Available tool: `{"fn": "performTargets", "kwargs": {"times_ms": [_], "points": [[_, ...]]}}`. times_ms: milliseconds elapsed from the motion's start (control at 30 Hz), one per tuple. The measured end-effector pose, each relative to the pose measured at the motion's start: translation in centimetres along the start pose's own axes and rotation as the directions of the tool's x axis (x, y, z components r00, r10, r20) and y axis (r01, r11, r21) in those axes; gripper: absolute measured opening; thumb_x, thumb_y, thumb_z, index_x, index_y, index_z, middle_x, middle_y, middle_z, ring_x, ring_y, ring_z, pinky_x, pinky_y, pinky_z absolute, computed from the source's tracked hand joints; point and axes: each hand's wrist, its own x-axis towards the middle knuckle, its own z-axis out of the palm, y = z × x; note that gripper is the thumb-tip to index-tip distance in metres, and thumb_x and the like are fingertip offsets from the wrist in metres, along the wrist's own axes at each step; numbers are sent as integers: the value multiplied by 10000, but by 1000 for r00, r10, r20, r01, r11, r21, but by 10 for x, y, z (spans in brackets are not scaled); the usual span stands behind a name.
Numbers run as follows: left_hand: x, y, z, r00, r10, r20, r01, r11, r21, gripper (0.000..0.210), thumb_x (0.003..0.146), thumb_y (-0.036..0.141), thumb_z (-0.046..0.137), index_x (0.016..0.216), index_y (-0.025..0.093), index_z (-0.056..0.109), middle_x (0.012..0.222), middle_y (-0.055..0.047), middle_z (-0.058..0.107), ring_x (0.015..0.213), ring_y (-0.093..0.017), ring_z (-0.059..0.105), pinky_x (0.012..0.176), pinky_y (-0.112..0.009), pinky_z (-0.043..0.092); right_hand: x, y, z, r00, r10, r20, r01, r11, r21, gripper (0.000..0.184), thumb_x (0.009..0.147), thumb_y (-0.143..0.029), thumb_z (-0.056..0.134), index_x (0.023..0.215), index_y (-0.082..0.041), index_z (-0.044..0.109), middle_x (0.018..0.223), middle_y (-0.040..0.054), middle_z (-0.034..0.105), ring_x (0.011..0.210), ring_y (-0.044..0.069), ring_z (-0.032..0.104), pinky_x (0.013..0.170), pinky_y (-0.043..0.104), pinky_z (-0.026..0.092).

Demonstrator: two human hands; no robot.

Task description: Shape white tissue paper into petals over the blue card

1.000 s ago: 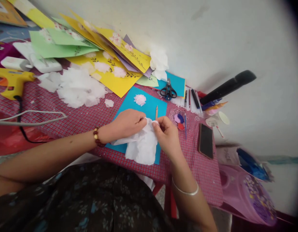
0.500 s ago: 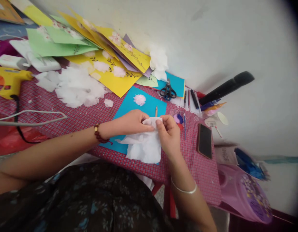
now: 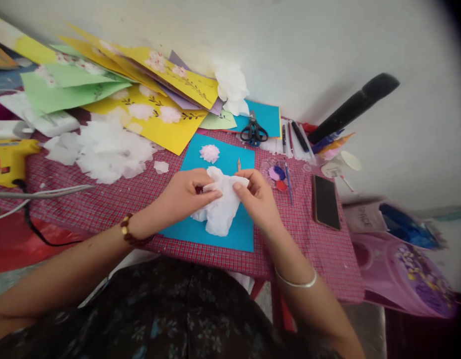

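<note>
Between my hands hangs a crumpled white tissue paper, held over a blue sheet of card. My left hand pinches its left side between thumb and fingers. On the other side, my right hand grips the upper right corner, thumb on top. A pale pink tissue flower lies on the far part of the card. The tip of a pencil shows just beyond my right fingers; its lower part is hidden.
White tissue pieces are heaped at left, near a yellow glue gun. Decorated yellow cards lean by the wall. Black scissors, a paint palette, a paintbrush, a phone and a paper cup lie beyond and to the right.
My hands have drawn slightly apart, and the tissue's top edge now spreads between them. The tissue hangs in a narrower, more bunched shape. The whole view has shifted and turned a little.
</note>
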Motion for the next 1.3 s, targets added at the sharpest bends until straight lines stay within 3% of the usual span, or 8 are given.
{"fn": "performTargets", "kwargs": {"times_ms": [200, 333, 467, 633, 933, 1033, 1133, 1300], "points": [[2, 9, 8, 998, -65, -5, 63, 950, 307, 205, 806, 300, 585, 670, 176, 496, 673, 7, 547, 621, -124, 487, 574, -266, 327, -6, -3, 3, 997, -73, -4, 70, 968, -239, 104, 830, -300, 584, 776, -213, 572, 678, -29, 575, 598, 111, 491, 555, 254, 383], [8, 19, 11, 989, -131, -69, 148, 889, 434, 239, 825, 378, 584, 962, 182, 576, 849, -42, 665, 706, -189, 597, 591, -289, 375, -13, -7, 5, 983, -182, -34, 156, 913, -377, 59, 852, -251, 564, 809, -218, 589, 693, -24, 603, 606, 118, 523, 574, 264, 390], [14, 24, 17, 998, -61, -29, 67, 875, 480, 338, 870, 235, 504, 1202, 192, 544, 943, -67, 699, 806, -218, 664, 624, -295, 419, -17, -10, 8, 970, -238, -46, 202, 897, -393, 90, 850, -241, 572, 936, -228, 593, 706, -28, 593, 626, 126, 544, 614, 272, 437], [20, 32, 18, 997, 9, -81, 36, 841, 540, 357, 884, 175, 436, 1222, 195, 549, 917, -64, 701, 820, -226, 676, 628, -297, 431, -17, -13, 4, 957, -258, -134, 188, 901, -391, 174, 834, -198, 536, 1004, -234, 555, 654, -58, 510, 572, 116, 485, 550, 264, 383], [4, 27, 17, 993, -99, -68, 119, 842, 526, 379, 877, 303, 498, 1237, 190, 531, 888, -84, 700, 741, -242, 668, 582, -300, 403, -19, -9, 1, 956, -273, -108, 209, 891, -403, 130, 847, -195, 522, 955, -247, 573, 758, -7, 611, 652, 146, 564, 625, 301, 450], [9, 22, 16, 991, -107, -86, 135, 876, 463, 427, 839, 406, 575, 1205, 190, 529, 860, -74, 679, 738, -245, 656, 569, -293, 389, -21, -8, 0, 931, -365, -14, 312, 813, -492, 119, 841, -179, 532, 901, -253, 602, 821, 16, 662, 717, 165, 610, 688, 321, 480], [21, 16, 14, 988, -130, -81, 146, 957, 252, 478, 804, 319, 594, 1244, 161, 496, 857, -54, 657, 733, -202, 625, 583, -276, 407, -21, -8, -2, 892, -449, 55, 404, 734, -547, 175, 833, -148, 528, 930, -259, 623, 869, 30, 677, 774, 183, 629, 723, 335, 486], [36, 18, 6, 984, -124, 131, 157, 947, -281, 429, 798, 252, 540, 1215, 166, 484, 635, 62, 483, 496, -83, 430, 470, -204, 323, -22, -9, -5, 857, -516, 5, 441, 727, -527, 165, 839, -138, 536, 933, -255, 606, 849, 18, 663, 766, 171, 612, 722, 325, 481]]}}
